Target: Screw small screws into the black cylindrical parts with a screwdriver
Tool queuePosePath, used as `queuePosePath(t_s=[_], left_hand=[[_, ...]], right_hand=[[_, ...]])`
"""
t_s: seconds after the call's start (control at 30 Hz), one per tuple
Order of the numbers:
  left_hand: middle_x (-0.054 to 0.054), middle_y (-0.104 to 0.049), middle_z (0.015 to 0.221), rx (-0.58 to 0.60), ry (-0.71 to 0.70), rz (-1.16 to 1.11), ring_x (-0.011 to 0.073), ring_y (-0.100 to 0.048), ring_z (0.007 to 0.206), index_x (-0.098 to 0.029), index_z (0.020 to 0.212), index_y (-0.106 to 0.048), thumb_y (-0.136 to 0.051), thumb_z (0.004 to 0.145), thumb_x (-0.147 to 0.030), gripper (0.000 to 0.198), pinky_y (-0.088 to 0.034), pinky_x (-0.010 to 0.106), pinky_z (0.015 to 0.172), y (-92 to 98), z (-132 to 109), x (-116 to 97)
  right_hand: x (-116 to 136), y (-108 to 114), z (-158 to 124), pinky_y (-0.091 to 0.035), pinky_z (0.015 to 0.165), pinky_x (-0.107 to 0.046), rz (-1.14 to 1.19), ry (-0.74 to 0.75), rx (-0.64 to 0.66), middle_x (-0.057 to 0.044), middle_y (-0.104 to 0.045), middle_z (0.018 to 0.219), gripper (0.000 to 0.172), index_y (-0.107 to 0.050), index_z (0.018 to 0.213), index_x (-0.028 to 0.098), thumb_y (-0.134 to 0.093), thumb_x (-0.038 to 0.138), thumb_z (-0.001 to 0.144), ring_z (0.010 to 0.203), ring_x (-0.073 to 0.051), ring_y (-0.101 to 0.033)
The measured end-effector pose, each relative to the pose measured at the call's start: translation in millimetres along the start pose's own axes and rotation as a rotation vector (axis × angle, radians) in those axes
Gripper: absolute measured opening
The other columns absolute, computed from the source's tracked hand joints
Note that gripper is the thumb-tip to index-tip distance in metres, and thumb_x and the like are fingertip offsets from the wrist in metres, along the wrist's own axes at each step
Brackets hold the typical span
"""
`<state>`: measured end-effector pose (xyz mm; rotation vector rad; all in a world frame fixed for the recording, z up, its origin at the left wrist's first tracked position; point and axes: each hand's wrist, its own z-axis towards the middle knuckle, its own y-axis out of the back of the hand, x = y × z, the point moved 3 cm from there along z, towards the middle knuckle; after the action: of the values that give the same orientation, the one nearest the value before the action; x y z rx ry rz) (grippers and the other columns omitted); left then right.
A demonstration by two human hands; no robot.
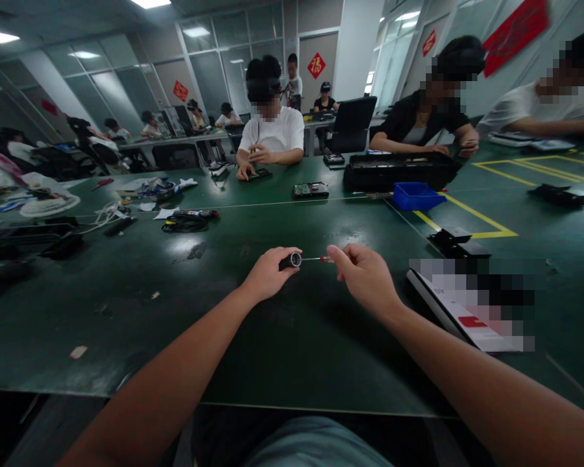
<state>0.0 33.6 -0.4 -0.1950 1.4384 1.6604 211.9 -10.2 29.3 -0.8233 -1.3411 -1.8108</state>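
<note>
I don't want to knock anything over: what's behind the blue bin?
Behind the blue bin is a long black case, with a person in dark clothing beyond it. The bin hides part of the case's lower front edge.

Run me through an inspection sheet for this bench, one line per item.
Surface: green table, with marks and a small paper scrap.
Job's things: black cylinder; screwdriver, its shaft at the cylinder's ringed end, exact contact unclear.
Clutter: blue bin, black metal pieces, flat white box beside the right forearm.
Hands: left hand grips the cylinder; right hand holds the screwdriver.
Cables: coiled black cable, tangled white cable.
Surroundings: white-shirted co-worker opposite; others nearby.
</note>
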Motion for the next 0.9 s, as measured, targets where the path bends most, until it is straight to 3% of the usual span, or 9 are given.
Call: queuePosePath(t_s=[0.3, 0.43, 0.63, 0.77, 0.9], left_hand=[[0.006, -0.069, 0.120, -0.004, 0.019, 0.003, 0.0247, -0.061, 0.114, -0.024, 0.123, -0.066, -0.070, 0.087, -0.019, 0.037, -0.043, 0.043, 0.104, 1.3, 0.7, -0.3], [0.006, -0.069, 0.120, 0.000, 0.013, 0.004, 0.0250, -0.061, 0.114, -0.025, 0.123, -0.067, -0.070, 0.087, -0.020, 0.037, -0.043, 0.043, 0.104, 1.0, 0.7, 1.3], [0.006, -0.069, 0.119, 0.005, -0.001, 0.011, 0.0251, -0.061, 0.112, -0.024, 0.124, -0.067, -0.069, 0.088, -0.020, 0.037, -0.044, 0.043, 0.102, 0.4, -0.3, -2.2], [0.007, -0.069, 0.118, 0.013, 0.014, 0.008, 0.0253, -0.062, 0.112, -0.025, 0.124, -0.067, -0.070, 0.087, -0.020, 0.038, -0.044, 0.043, 0.102, 0.3, 0.0, -1.4], [0.006, -0.068, 0.120, -0.013, 0.025, 0.005, 0.0250, -0.061, 0.115, -0.025, 0.124, -0.067, -0.070, 0.087, -0.019, 0.038, -0.043, 0.043, 0.105, 1.8, 0.5, 1.9]], right_hand=[[-1.9, -3.5, 1.7, -0.033, 0.051, -0.031, -0.075, 0.051, -0.023, 0.000, -0.059, 0.052, 0.048, -0.053, 0.059, 0.024, -0.056, 0.059, 0.091, 0.049, -0.015, -0.050], [-3.5, -4.9, 0.7, -0.038, 0.056, -0.032, -0.035, 0.095, -0.004, 0.000, -0.064, 0.063, 0.034, -0.058, 0.072, 0.024, -0.062, 0.053, 0.089, 0.057, -0.017, -0.056], [0.4, -6.7, -2.9, -0.049, 0.072, -0.036, 0.041, 0.181, 0.055, -0.004, -0.072, 0.087, 0.006, -0.062, 0.091, 0.024, -0.059, 0.028, 0.087, 0.079, -0.022, -0.066], [1.9, -8.2, -3.7, -0.049, 0.069, -0.035, 0.017, 0.137, 0.120, -0.003, -0.072, 0.088, 0.016, -0.064, 0.101, 0.024, -0.058, 0.033, 0.090, 0.079, -0.022, -0.067], [-1.7, -11.9, -3.4, -0.045, 0.061, -0.033, 0.048, 0.058, 0.188, 0.000, -0.065, 0.067, 0.040, -0.065, 0.104, 0.023, -0.041, 0.054, 0.100, 0.063, -0.020, -0.064]])
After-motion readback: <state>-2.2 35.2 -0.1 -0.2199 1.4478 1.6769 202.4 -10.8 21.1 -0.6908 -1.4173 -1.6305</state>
